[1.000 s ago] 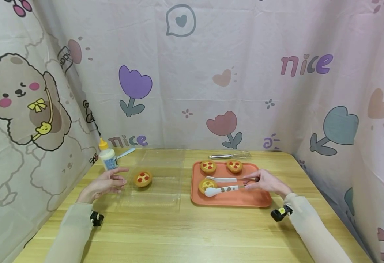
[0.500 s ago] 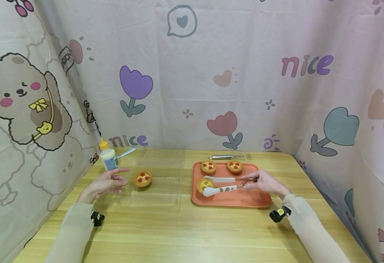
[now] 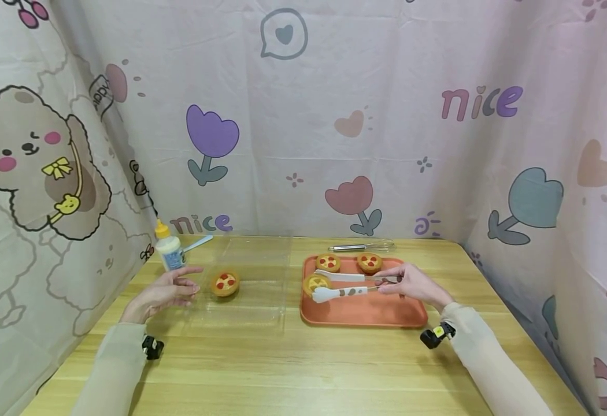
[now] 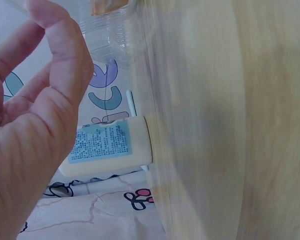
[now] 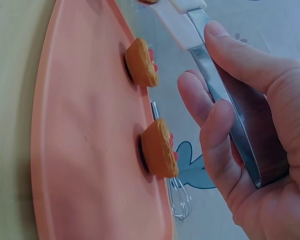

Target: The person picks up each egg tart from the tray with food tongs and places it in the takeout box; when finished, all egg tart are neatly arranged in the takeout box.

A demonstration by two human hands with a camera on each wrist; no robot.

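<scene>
My right hand (image 3: 413, 283) grips metal tongs with white tips (image 3: 340, 293), thumb on one side and fingers on the other in the right wrist view. Between the tips is a tart with a pale yellow top (image 3: 314, 284), seemingly raised over the left edge of the orange tray (image 3: 366, 316). Two tarts with red toppings, one at the back left (image 3: 328, 263) and one at the back right (image 3: 369, 263), sit on that tray. Beside the left edge of a clear plastic container (image 3: 262, 309) my left hand (image 3: 163, 294) stays with loosely bent fingers; contact is unclear. Inside stands another red-topped tart (image 3: 225, 284).
A glue-like bottle with a yellow cap (image 3: 170, 247) stands behind my left hand, a pale blue stick-like tool (image 3: 198, 242) near it. Behind the tray lies a wire whisk (image 3: 363, 247). A printed curtain surrounds the wooden table (image 3: 303, 370).
The tongs and the yellow-topped tart have shifted left and away from me, seemingly up off the tray. My right hand moved with them. My left hand kept its place.
</scene>
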